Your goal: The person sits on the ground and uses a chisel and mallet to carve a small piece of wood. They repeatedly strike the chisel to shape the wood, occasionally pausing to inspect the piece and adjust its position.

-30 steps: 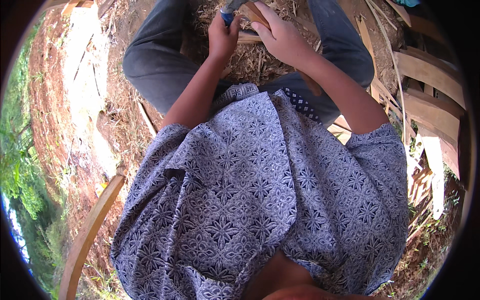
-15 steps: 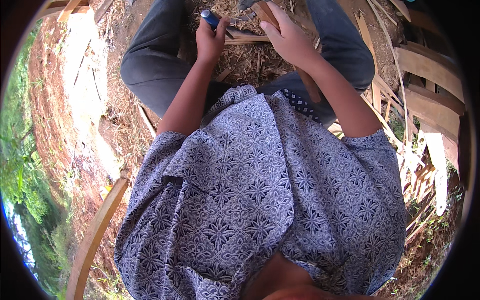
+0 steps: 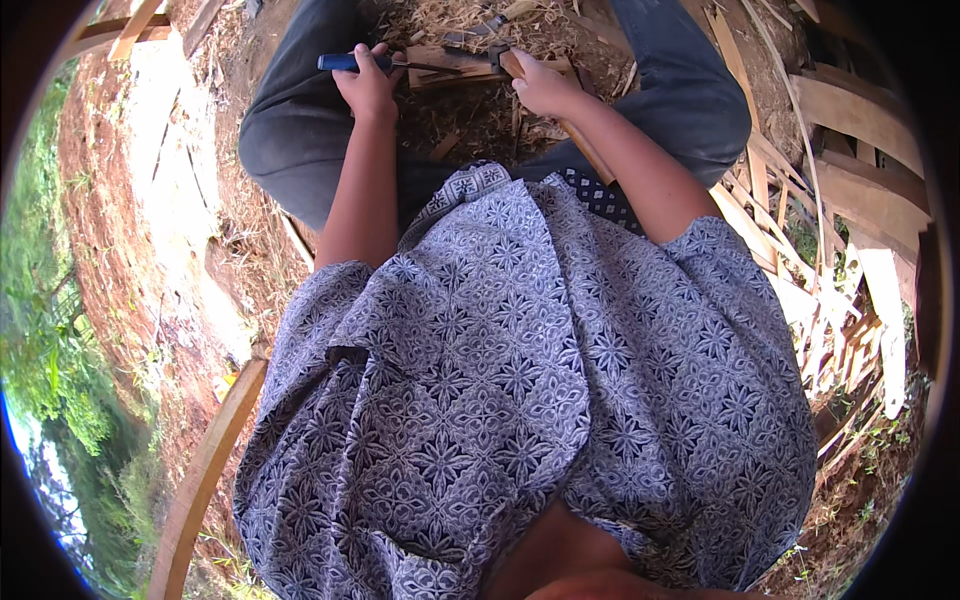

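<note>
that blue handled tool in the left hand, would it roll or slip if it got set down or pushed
The blue-handled tool looks stiff: a thin metal shaft runs straight from the grip. Its handle seems round, so it might roll on a hard surface, though the wood shavings below would probably stop it. The left hand wraps it fully, suggesting it is fairly light.

Chisel (image 3: 385, 64) in left hand (image 3: 368, 88), left of wood piece (image 3: 450, 62); right hand (image 3: 543, 88) on wood; plank pile (image 3: 850, 200) far right.

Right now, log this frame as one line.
left hand: grips blue-handled chisel | right hand: holds wooden piece | blade on the piece | ground: wood shavings
</note>
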Action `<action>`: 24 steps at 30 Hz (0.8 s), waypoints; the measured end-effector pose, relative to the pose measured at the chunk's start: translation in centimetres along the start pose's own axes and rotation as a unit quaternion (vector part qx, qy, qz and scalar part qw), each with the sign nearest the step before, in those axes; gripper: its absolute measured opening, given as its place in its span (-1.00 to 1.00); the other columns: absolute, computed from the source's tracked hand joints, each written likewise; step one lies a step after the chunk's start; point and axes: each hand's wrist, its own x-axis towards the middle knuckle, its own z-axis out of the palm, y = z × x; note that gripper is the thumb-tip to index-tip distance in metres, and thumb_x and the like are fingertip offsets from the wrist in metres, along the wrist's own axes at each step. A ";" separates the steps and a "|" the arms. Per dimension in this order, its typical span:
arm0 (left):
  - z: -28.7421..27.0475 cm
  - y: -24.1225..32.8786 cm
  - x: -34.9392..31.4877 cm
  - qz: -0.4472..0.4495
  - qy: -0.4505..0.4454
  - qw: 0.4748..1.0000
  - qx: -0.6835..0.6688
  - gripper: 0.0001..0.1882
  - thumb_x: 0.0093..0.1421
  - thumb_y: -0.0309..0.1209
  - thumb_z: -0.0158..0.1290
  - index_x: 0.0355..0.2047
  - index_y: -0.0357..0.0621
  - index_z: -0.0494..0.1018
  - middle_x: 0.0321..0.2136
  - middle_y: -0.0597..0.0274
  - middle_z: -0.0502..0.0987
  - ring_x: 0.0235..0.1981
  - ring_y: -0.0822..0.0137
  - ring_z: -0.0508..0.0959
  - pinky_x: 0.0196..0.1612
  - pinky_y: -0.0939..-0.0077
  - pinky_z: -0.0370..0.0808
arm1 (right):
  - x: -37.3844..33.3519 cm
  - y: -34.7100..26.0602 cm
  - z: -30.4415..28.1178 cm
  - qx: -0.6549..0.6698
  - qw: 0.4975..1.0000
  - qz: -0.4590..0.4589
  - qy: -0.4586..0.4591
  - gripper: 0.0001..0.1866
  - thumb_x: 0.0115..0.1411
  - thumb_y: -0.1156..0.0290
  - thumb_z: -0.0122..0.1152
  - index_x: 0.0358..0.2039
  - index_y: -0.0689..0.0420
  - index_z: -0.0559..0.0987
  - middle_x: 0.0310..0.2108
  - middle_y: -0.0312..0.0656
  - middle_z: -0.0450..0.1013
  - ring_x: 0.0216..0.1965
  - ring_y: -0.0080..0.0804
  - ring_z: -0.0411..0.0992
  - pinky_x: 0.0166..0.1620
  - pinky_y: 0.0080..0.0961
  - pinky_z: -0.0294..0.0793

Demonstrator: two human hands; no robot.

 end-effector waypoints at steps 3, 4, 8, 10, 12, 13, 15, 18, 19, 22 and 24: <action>1.9 0.1 -0.5 0.232 -0.076 0.966 0.087 -0.77 0.44 -0.34 0.08 -0.08 -0.20 0.32 -0.32 0.14 0.63 -0.34 0.32 0.69 -0.28 0.46 0.62 | -0.4 -0.7 0.4 -0.017 1.000 0.007 -0.014 -0.27 0.41 0.30 0.03 0.52 0.04 0.03 0.22 0.24 0.42 0.07 0.15 0.54 0.12 -0.07 0.49; 3.3 1.1 -1.4 0.257 -0.109 0.953 0.116 -0.78 0.44 -0.40 0.07 -0.07 -0.22 0.30 -0.27 0.10 0.61 -0.27 0.30 0.68 -0.20 0.39 0.67 | 0.6 0.4 0.8 -0.034 0.999 -0.015 0.015 -0.27 0.41 0.30 0.04 0.52 0.04 0.03 0.21 0.23 0.43 0.07 0.14 0.54 0.12 -0.08 0.49; 7.1 2.7 -4.3 0.279 -0.155 0.924 0.211 -0.79 0.36 -0.40 0.16 -0.19 -0.29 0.40 -0.40 0.06 0.58 -0.40 0.29 0.59 -0.25 0.33 0.56 | 2.4 2.9 2.1 -0.045 0.992 -0.095 0.072 -0.26 0.40 0.30 0.06 0.52 0.03 0.04 0.16 0.23 0.48 0.10 0.12 0.53 0.12 -0.10 0.48; 7.4 2.1 -4.7 0.278 -0.131 0.892 0.331 -0.77 0.32 -0.36 0.20 -0.25 -0.27 0.44 -0.53 0.07 0.52 -0.54 0.27 0.48 -0.40 0.29 0.47 | 3.0 3.6 2.4 -0.014 0.994 -0.088 0.068 -0.26 0.39 0.31 0.08 0.52 0.03 0.05 0.14 0.21 0.49 0.09 0.12 0.53 0.13 -0.10 0.47; 7.1 1.9 -4.6 0.269 -0.141 0.888 0.345 -0.77 0.32 -0.35 0.20 -0.25 -0.27 0.43 -0.52 0.06 0.54 -0.53 0.26 0.52 -0.40 0.28 0.47 | 2.9 3.4 2.4 -0.002 0.996 -0.077 0.052 -0.25 0.38 0.32 0.09 0.51 0.03 0.06 0.13 0.21 0.50 0.07 0.10 0.54 0.12 -0.11 0.48; 6.7 1.7 -4.6 0.265 -0.142 0.886 0.353 -0.77 0.32 -0.35 0.20 -0.25 -0.27 0.43 -0.52 0.05 0.55 -0.52 0.25 0.53 -0.40 0.28 0.48 | 1.9 1.9 1.7 -0.006 0.997 -0.073 0.037 -0.25 0.37 0.33 0.09 0.51 0.03 0.07 0.13 0.20 0.50 0.05 0.10 0.55 0.11 -0.12 0.49; 6.4 1.6 -4.7 0.263 -0.134 0.889 0.350 -0.74 0.32 -0.34 0.21 -0.26 -0.29 0.42 -0.52 0.03 0.57 -0.50 0.24 0.59 -0.40 0.26 0.49 | 1.6 1.4 1.5 -0.010 0.998 -0.063 0.027 -0.25 0.37 0.34 0.09 0.51 0.03 0.07 0.13 0.20 0.50 -0.02 0.07 0.58 0.05 -0.14 0.53; 6.6 1.8 -4.8 0.265 -0.130 0.878 0.377 -0.75 0.33 -0.35 0.21 -0.25 -0.28 0.41 -0.50 0.05 0.58 -0.48 0.27 0.60 -0.39 0.28 0.50 | 2.0 1.7 1.5 0.002 0.998 -0.051 0.031 -0.25 0.36 0.35 0.09 0.51 0.00 0.07 0.09 0.20 0.52 -0.15 0.01 0.62 -0.10 -0.18 0.59; 6.3 1.7 -4.8 0.266 -0.130 0.878 0.377 -0.77 0.33 -0.37 0.20 -0.24 -0.27 0.41 -0.49 0.09 0.58 -0.46 0.29 0.60 -0.37 0.31 0.50 | 1.7 1.4 1.4 0.010 0.998 -0.048 0.025 -0.25 0.36 0.34 0.09 0.51 -0.01 0.07 0.07 0.20 0.53 -0.19 -0.01 0.62 -0.16 -0.19 0.60; 6.5 1.6 -4.8 0.301 -0.131 0.866 0.378 -0.75 0.34 -0.34 0.22 -0.22 -0.27 0.44 -0.42 0.10 0.64 -0.39 0.33 0.66 -0.26 0.38 0.57 | 1.8 1.8 1.4 0.016 0.998 -0.051 0.029 -0.25 0.37 0.33 0.08 0.52 -0.03 0.06 0.04 0.17 0.54 -0.26 -0.06 0.63 -0.30 -0.22 0.62; 6.6 1.5 -4.7 0.318 -0.130 0.865 0.367 -0.71 0.31 -0.29 0.26 -0.23 -0.26 0.47 -0.42 0.09 0.66 -0.39 0.33 0.68 -0.24 0.40 0.59 | 1.9 2.0 1.5 0.000 0.998 -0.056 0.039 -0.25 0.38 0.32 0.07 0.53 -0.04 0.04 0.04 0.16 0.55 -0.27 -0.08 0.63 -0.34 -0.24 0.62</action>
